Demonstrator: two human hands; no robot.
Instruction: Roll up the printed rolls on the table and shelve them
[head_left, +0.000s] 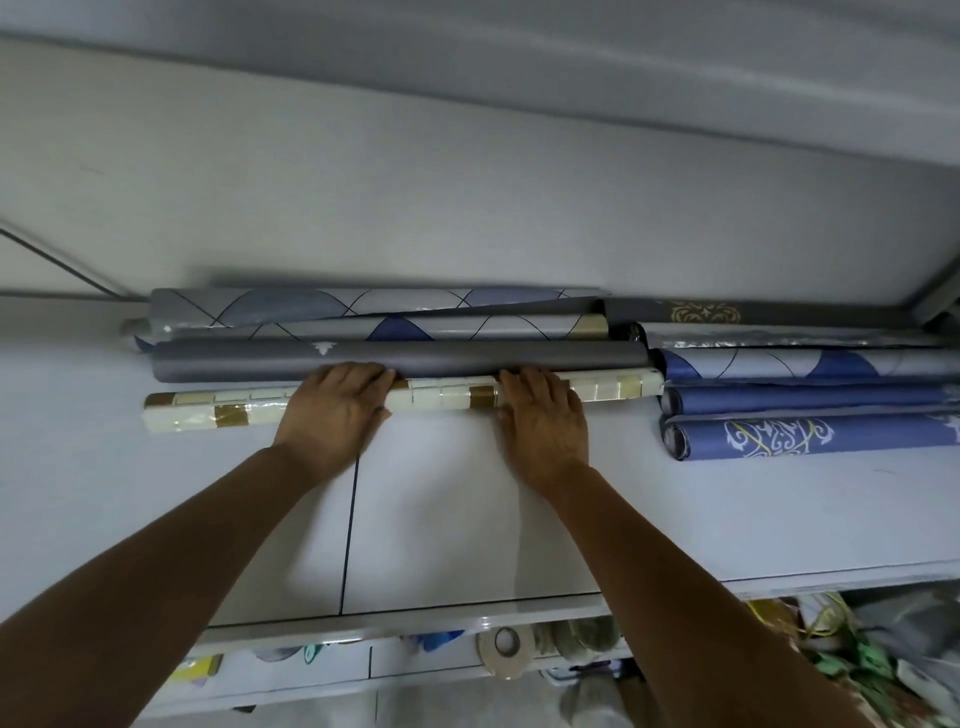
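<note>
A cream and gold tiled roll (441, 399) lies lengthwise on the white shelf (156, 493), right in front of a plain dark grey roll (260, 359). My left hand (335, 408) lies flat over the tiled roll left of its middle, fingers reaching to the grey roll. My right hand (543, 410) lies flat over it right of the middle. Both palms press down on the roll with fairly straight fingers. Behind the grey roll sit two grey rolls with blue arcs (363, 312).
At the right, several blue and patterned rolls (810, 434) are stacked end-on toward the tiled roll. The wall rises behind the shelf. Below the shelf's front edge (415, 616) a tape roll (506, 649) and assorted clutter show on lower levels.
</note>
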